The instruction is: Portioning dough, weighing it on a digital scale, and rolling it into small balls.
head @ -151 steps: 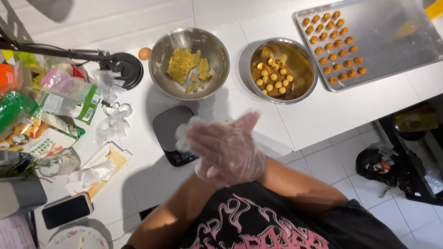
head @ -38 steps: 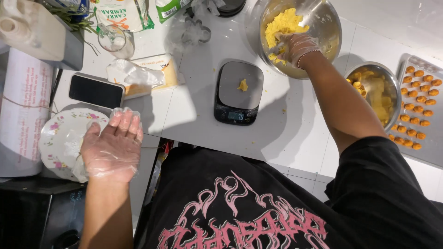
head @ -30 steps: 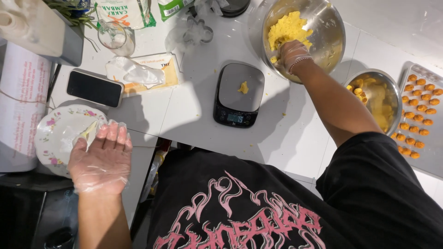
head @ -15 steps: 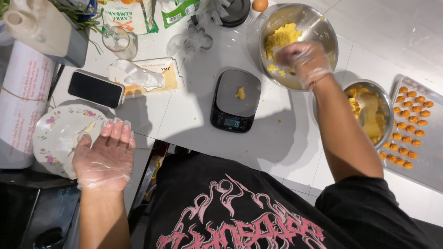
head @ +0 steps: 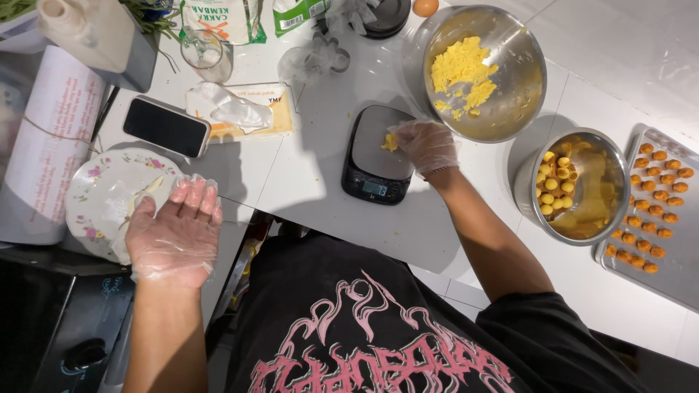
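**A:** What sits around my hands?

**B:** I see your gloved right hand (head: 428,145) on the black kitchen scale (head: 377,161), fingers pinched on a small lump of yellow dough (head: 391,142) that rests on its platform. Your gloved left hand (head: 175,231) lies spread flat, gripping nothing, fingertips over the rim of the floral plate (head: 98,193).

**A:** Anything crowding me?

**B:** I count a black phone (head: 166,127) and a crumpled plastic glove (head: 227,108) between plate and scale.

**A:** The surface?

**B:** A white counter (head: 306,182), white tiled floor beyond.

**A:** Containers?

**B:** The large steel bowl (head: 513,87) just beside the scale holds crumbly yellow dough. The smaller steel bowl (head: 597,182) holds yellow balls and paste. The baking tray (head: 681,262) carries rows of orange-brown balls.
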